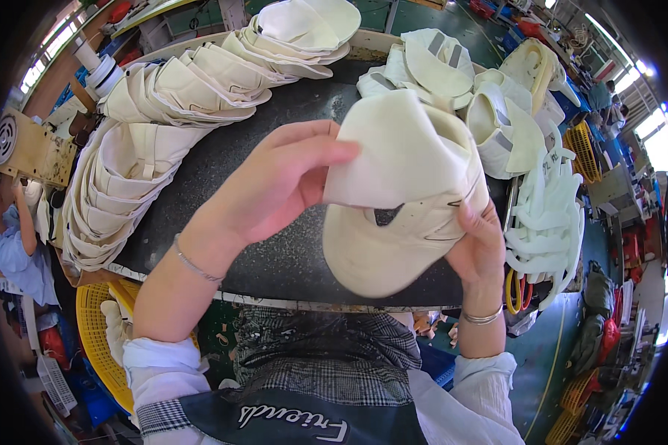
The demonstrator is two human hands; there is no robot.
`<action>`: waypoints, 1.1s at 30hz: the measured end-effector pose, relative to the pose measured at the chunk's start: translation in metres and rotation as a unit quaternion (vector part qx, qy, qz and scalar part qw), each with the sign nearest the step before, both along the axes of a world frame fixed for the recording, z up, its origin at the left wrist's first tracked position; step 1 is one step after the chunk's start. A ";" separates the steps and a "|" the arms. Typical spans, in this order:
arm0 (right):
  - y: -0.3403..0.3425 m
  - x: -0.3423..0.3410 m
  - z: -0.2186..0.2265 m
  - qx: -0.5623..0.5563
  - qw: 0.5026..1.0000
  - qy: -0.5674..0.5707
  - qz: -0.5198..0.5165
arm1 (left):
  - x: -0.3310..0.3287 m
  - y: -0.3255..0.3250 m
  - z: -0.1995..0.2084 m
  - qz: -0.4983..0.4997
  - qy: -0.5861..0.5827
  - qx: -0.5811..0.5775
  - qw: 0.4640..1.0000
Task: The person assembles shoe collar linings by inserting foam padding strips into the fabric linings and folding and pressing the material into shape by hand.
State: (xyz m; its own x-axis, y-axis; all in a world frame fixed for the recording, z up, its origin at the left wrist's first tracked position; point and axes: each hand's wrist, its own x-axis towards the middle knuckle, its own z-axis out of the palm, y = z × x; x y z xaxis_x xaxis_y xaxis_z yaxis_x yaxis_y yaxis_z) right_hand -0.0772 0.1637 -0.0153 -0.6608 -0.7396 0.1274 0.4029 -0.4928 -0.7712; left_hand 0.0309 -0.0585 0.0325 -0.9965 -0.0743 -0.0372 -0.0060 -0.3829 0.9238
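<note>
A cream baseball cap (393,237) is held up over the dark table, its brim pointing down toward me. My right hand (479,241) grips its right side, thumb in front and the other fingers mostly hidden. A smooth white panel (386,152) stands at the upper left of the cap; whether it is part of the cap or a loose insert, I cannot tell. My left hand (289,167) pinches the panel's left edge, thumb on the near face and fingertips partly hidden behind it. A small dark opening shows between panel and cap.
Nested rows of cream caps (137,159) curve along the table's left and far sides. More caps (497,119) with grey patches lie at the far right, beside a bundle of white strips (545,215). A yellow basket (96,326) stands below the left edge. Another person (22,248) works at far left.
</note>
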 end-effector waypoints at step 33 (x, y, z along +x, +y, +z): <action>-0.020 0.036 -0.031 -0.058 0.992 -0.108 -0.027 | -0.053 0.022 -0.048 0.167 0.017 -0.310 0.936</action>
State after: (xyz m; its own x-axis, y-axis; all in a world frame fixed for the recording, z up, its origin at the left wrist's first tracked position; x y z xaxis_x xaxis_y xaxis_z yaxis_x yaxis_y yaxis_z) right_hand -0.0412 0.1440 -0.0464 -0.7197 -0.6915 0.0613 0.5234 -0.5985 -0.6066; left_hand -0.0219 -0.0367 -0.0153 -0.9138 -0.3780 0.1485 0.0525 0.2526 0.9661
